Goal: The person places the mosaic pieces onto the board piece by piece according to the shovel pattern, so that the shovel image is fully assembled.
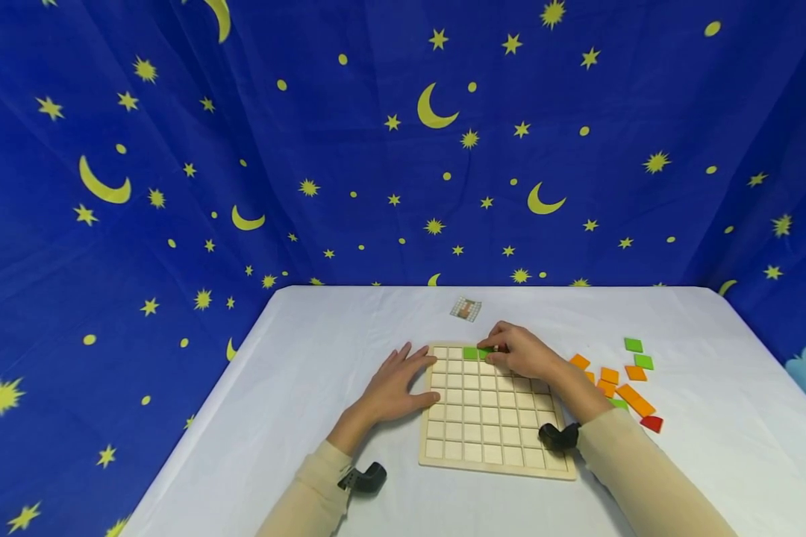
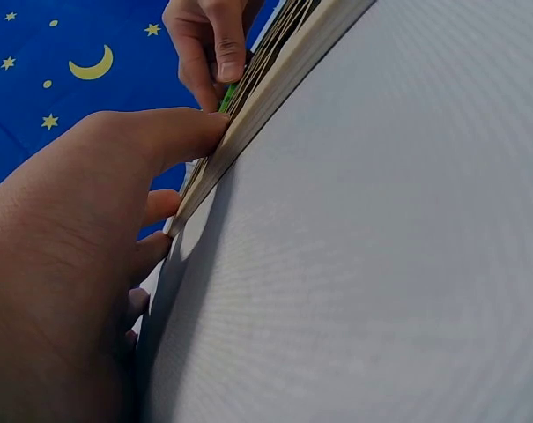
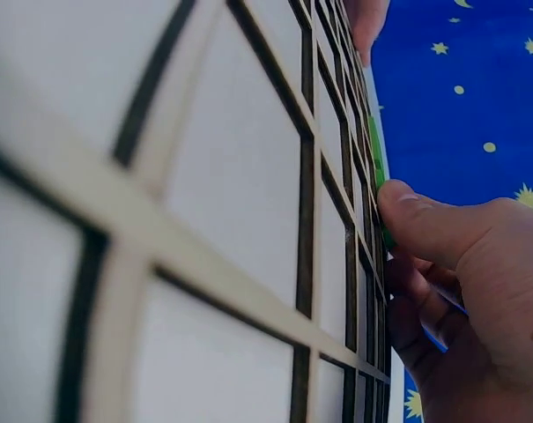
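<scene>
A square wooden grid board point(image 1: 497, 469) lies on the white table. My left hand point(image 1: 396, 384) is at its left side, thumb and fingertips touching the frame with the fingers spread; in the left wrist view, the left thumb point(image 2: 182, 137) rests on the board's edge. At the far row, my right hand point(image 1: 520, 350) pinches a green square tile point(image 1: 486, 353) at a cell. Another green tile point(image 1: 470, 353) sits in the cell just left of it. In the right wrist view, the right thumb point(image 3: 416, 216) meets the green at the board's far edge; the fingertips behind are partly hidden.
Right of the board lie loose orange tiles point(image 1: 609, 376), green tiles point(image 1: 633, 345), a longer orange piece point(image 1: 636, 400) and a red piece point(image 1: 652, 424) with a curved edge. A small picture card point(image 1: 466, 309) lies beyond the board. Blue star-patterned cloth point(image 1: 376, 149) surrounds the table.
</scene>
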Demonstrator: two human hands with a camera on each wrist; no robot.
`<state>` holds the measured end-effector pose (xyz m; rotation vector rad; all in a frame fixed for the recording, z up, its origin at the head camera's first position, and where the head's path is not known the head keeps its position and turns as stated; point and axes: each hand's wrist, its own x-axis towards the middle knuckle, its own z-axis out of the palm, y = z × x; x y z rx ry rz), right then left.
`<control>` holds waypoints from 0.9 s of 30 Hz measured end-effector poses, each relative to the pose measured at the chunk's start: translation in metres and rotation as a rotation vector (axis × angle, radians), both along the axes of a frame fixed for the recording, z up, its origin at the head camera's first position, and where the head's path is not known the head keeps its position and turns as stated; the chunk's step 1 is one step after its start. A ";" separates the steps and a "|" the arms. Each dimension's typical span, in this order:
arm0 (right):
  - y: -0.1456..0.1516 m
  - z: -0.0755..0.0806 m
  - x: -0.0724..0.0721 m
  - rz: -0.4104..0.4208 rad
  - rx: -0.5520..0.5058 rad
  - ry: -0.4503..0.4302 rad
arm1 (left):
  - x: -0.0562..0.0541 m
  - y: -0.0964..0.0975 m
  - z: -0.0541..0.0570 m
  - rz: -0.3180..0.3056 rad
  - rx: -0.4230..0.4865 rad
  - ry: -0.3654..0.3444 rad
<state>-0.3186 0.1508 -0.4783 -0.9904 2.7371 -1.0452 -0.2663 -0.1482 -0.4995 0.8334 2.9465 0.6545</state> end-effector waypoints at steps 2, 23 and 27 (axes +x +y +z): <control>0.000 0.000 0.000 0.000 0.002 -0.001 | 0.000 0.000 0.000 0.001 -0.002 -0.003; 0.007 0.003 0.005 -0.035 -0.041 -0.009 | 0.000 0.001 0.000 -0.011 0.002 0.010; 0.012 0.005 0.008 -0.067 -0.046 -0.016 | 0.000 0.000 -0.001 -0.014 0.007 0.012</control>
